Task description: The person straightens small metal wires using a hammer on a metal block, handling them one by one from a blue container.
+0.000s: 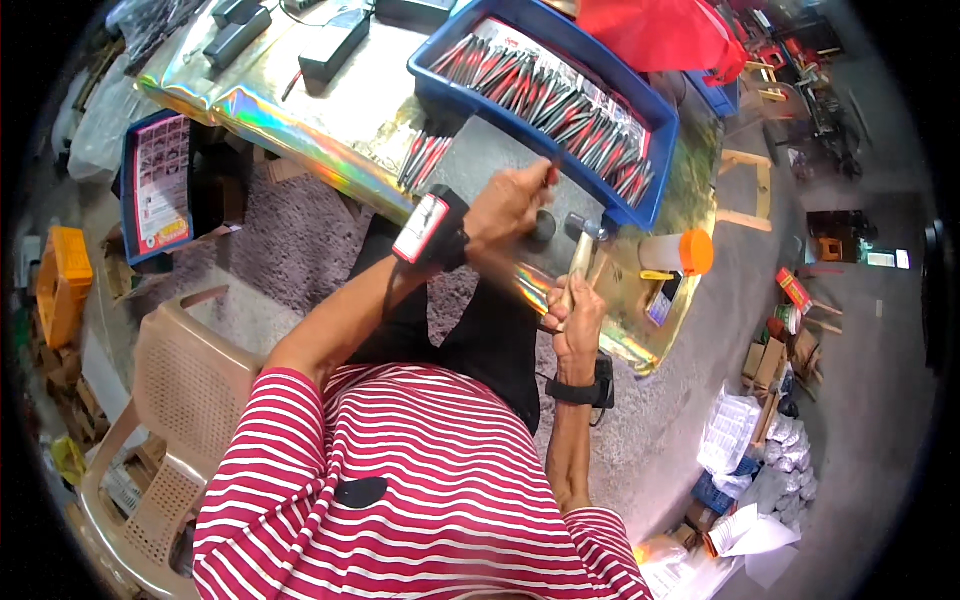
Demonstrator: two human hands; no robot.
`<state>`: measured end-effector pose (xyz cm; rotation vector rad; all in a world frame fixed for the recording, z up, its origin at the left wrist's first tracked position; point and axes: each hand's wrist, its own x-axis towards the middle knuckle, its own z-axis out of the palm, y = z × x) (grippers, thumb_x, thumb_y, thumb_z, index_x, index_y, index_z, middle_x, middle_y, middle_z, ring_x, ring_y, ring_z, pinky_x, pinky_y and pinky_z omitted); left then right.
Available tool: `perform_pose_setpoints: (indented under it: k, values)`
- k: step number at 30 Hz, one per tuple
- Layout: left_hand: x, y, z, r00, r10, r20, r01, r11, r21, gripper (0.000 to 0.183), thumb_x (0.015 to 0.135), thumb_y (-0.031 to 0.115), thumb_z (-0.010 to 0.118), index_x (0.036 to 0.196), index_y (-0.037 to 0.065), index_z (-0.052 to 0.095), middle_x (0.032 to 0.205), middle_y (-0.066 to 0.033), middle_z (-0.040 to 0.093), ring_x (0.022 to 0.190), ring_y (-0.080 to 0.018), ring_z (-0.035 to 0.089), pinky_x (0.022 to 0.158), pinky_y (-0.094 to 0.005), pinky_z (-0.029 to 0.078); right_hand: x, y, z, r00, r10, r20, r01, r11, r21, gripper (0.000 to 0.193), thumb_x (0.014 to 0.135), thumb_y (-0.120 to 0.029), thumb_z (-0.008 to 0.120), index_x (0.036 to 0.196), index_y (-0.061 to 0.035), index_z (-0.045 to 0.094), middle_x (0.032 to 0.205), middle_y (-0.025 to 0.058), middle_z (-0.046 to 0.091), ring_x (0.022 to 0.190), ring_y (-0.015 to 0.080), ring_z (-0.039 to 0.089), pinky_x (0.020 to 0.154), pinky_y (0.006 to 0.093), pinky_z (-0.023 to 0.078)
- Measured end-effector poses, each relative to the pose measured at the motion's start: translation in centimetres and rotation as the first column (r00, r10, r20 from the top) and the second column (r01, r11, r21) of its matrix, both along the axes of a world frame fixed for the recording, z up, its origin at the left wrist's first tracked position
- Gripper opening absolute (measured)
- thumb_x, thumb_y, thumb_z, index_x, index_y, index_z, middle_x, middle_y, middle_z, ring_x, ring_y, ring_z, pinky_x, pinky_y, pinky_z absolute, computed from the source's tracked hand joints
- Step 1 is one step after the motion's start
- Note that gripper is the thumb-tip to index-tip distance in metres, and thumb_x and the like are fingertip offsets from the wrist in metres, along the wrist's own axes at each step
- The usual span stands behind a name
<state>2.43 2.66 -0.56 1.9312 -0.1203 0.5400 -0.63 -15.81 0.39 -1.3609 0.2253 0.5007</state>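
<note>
My right hand (577,312) was closed around the pale wooden handle of a hammer (581,258), its dark metal head raised at the far end, just beside a round black piece (542,228). My left hand (510,205), blurred, was over a dark grey slab (485,155), fingers curled narrow on a small red thing (551,175); they hid most of it, so I could not tell what it was.

The slab lay on a table (380,95) with a shiny, gold, rainbow-glinting cover. Beyond the slab, a blue bin (436,88) held a dense row of slim red-and-black tools (560,105). A smaller red-and-black bunch (424,160) lay at the slab's left edge. To the hammer's right was a jar with an orange lid (691,252). A tan plastic chair (200,350) stood to my left.
</note>
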Motion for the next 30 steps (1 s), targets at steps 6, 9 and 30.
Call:
perform_pose_setpoints:
  k: [6, 9, 30]
  values:
    - [4.0, 7.3, 0.9, 0.951, 0.309, -0.002, -0.3, 0.923, 0.241, 0.013, 0.077, 0.008, 0.052, 0.086, -0.001, 0.049, 0.057, -0.0145, 0.053, 0.05, -0.0228, 0.054, 0.047, -0.0324, 0.042, -0.1, -0.2, 0.3, 0.991, 0.126, 0.032, -0.12, 0.982, -0.142, 0.035, 0.087, -0.032, 0.041, 0.081, 0.0022, 0.047, 0.056, 0.0106, 0.052, 0.041, 0.0104, 0.049, 0.035, 0.0225, 0.044]
    - [6.7, 10.9, 0.2, 0.913, 0.406, 0.035, -0.386, 0.833, 0.396, 0.013, 0.076, 0.01, 0.055, 0.083, -0.001, 0.051, 0.057, -0.0163, 0.054, 0.052, -0.0246, 0.057, 0.047, -0.0351, 0.044, -0.3, -0.3, 0.2, 0.985, 0.164, 0.053, -0.148, 0.962, -0.228, 0.036, 0.088, -0.033, 0.04, 0.08, 0.0025, 0.047, 0.055, 0.0103, 0.052, 0.041, 0.0107, 0.05, 0.035, 0.0227, 0.044]
    - [3.9, 13.9, -0.1, 0.795, 0.567, 0.214, -0.603, 0.775, 0.187, 0.017, 0.078, 0.012, 0.048, 0.082, -0.002, 0.055, 0.07, -0.0144, 0.06, 0.064, -0.0212, 0.059, 0.06, -0.0325, 0.047, -0.3, -2.0, -1.8, 0.952, 0.289, 0.104, -0.239, 0.909, -0.341, 0.047, 0.087, -0.041, 0.035, 0.085, 0.0034, 0.05, 0.061, 0.0109, 0.055, 0.047, 0.0142, 0.053, 0.044, 0.0237, 0.045]
